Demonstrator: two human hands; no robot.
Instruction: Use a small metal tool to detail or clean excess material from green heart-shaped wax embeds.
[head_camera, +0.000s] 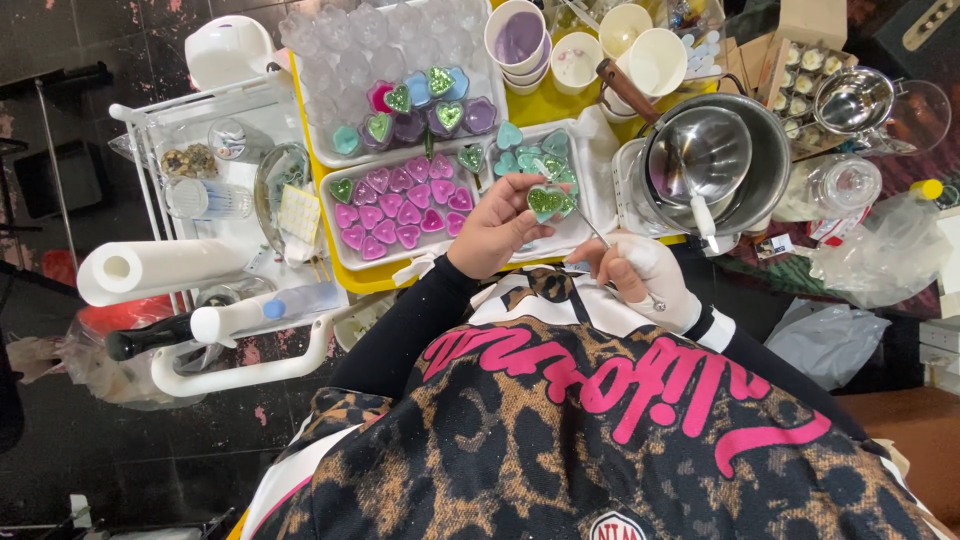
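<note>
**wax_fan:** Green glitter heart candle (549, 203) sits pinched in the left hand (497, 228), held up just in front of the white tray of pink hearts (398, 210).

**pourgirl:** Yep, and the right hand (645, 275), fingers closed round a thin metal tool (597, 237), is just right of that tray, tip slanting up-left toward the heart.

A yellow table (545, 103) carries white trays (340, 215), cups (655, 60) and a steel pot (770, 150).
</note>
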